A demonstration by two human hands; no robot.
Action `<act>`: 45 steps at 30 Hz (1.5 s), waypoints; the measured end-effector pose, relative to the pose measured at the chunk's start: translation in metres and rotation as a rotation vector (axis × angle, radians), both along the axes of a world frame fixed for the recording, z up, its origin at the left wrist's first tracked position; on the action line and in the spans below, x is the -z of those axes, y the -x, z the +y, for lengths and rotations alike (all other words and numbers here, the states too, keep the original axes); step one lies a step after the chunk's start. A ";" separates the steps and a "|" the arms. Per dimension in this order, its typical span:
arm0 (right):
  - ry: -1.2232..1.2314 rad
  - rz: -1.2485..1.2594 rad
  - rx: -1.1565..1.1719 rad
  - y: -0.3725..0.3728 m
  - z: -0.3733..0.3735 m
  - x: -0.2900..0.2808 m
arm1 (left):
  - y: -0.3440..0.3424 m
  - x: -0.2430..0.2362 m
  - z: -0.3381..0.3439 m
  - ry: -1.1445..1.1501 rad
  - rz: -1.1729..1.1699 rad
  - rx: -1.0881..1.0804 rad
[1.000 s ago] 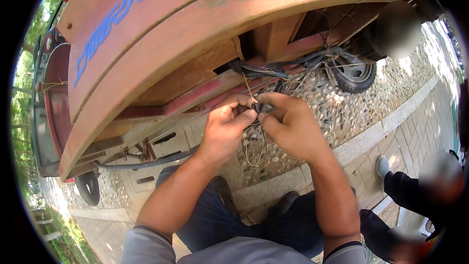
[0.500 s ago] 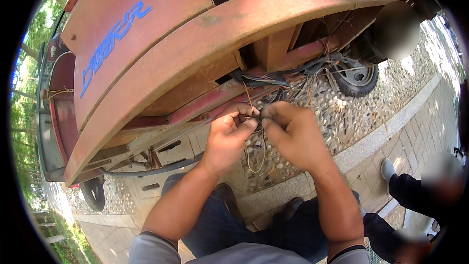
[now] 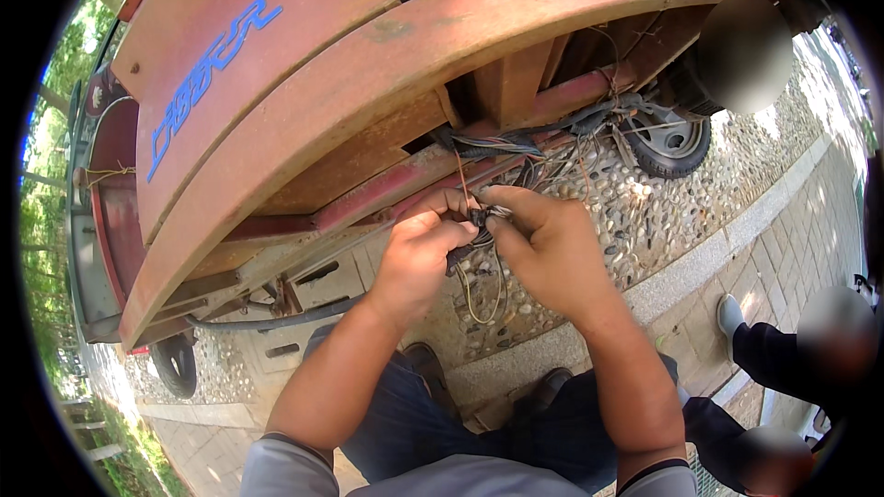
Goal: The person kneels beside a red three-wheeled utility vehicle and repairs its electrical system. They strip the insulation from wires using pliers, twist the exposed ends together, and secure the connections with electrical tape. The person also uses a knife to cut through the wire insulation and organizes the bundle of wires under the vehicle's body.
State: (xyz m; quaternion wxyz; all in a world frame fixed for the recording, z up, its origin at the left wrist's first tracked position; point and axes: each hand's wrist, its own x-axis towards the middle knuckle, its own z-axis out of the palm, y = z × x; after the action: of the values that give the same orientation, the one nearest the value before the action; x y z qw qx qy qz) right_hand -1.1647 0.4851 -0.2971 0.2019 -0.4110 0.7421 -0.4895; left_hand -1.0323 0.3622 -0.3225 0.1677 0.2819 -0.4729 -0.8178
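Observation:
Below the curved, rusty red bumper of a vehicle (image 3: pixel 368 55), both of my hands meet over thin wires. The fingers of my left hand (image 3: pixel 425 244) are closed in a pinch on a small black piece (image 3: pixel 478 217) that looks like a wire connector. Beside it my right hand (image 3: pixel 548 244) is pinched too, with thin wire strands between thumb and forefinger. An orange wire (image 3: pixel 463 170) runs from the bundle above down to my left fingertips. A pale yellow wire (image 3: pixel 471 304) hangs in a loop below my hands. My fingers partly hide the connector.
A taped wiring bundle (image 3: pixel 516 143) runs along the red frame bar. A small wheel (image 3: pixel 672 143) stands at the right on pebbled ground (image 3: pixel 635 230). A black hose (image 3: pixel 276 322) curves at the lower left. Other people's legs (image 3: pixel 773 359) are at the right.
My right forefinger has lifted and spread slightly from the thumb, and the small black piece between my hands now shows more. The view has shifted slightly.

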 end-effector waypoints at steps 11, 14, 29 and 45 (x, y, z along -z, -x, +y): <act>-0.038 -0.414 -0.091 0.007 0.003 -0.020 | 0.001 -0.001 0.000 0.134 0.012 0.046; -0.042 -0.577 -0.095 0.008 0.003 -0.019 | 0.002 0.002 0.006 0.231 -0.029 0.000; 0.044 -0.469 -0.058 -0.004 -0.008 -0.003 | 0.000 -0.005 0.021 0.263 -0.079 -0.274; 0.119 -0.061 0.158 -0.027 -0.023 0.026 | -0.001 -0.001 0.013 0.120 -0.061 -0.319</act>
State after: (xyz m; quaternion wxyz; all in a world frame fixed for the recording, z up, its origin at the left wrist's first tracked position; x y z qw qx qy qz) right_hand -1.1379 0.4617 -0.3232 0.1607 -0.3474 0.7353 -0.5594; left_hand -1.0312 0.3753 -0.3215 0.2976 0.3675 -0.4750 -0.7421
